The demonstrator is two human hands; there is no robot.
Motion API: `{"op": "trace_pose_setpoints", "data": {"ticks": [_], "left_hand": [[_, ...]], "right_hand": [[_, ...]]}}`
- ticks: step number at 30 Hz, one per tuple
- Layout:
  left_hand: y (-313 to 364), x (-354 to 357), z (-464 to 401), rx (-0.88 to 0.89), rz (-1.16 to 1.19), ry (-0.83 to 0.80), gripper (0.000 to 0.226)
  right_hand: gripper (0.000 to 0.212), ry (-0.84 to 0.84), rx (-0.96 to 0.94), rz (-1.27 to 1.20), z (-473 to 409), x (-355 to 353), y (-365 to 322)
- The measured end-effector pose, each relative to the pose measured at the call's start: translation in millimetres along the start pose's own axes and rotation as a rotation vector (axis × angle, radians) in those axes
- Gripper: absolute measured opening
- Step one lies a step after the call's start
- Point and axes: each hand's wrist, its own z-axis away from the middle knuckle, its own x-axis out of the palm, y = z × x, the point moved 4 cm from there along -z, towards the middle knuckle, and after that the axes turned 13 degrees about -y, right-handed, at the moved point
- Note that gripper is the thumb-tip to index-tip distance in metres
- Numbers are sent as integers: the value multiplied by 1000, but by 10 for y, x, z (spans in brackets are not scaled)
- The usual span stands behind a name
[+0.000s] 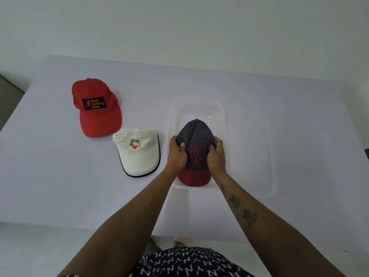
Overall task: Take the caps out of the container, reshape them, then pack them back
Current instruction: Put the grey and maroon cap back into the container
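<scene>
Both hands, left hand (176, 151) and right hand (216, 153), fingers curled gripping dark cap (196, 144) over clear container (221, 118) at frame centre, white cap (138, 152) just left, red cap (95, 106) upper left, bare desk (299, 100) toward right edge

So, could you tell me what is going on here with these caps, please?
A person grips a dark cap with a red brim with both hands, the left hand and right hand on either side of its crown, over a clear plastic container. A red cap and a white cap lie on the table to the left, outside the container.
</scene>
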Motion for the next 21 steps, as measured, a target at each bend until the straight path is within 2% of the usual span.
{"op": "trace_pose_setpoints", "data": {"ticks": [3, 7, 17, 21], "left_hand": [[113, 74, 75, 27, -87, 53, 55], [183, 115, 103, 27, -129, 89, 63], [118, 153, 199, 78, -193, 100, 61], [195, 81, 274, 139, -199, 117, 56]], "right_hand": [[42, 19, -31, 12, 35, 14, -38], [49, 22, -63, 39, 42, -20, -141], [51, 61, -106, 108, 69, -45, -158], [42, 159, -256, 162, 135, -16, -361]]}}
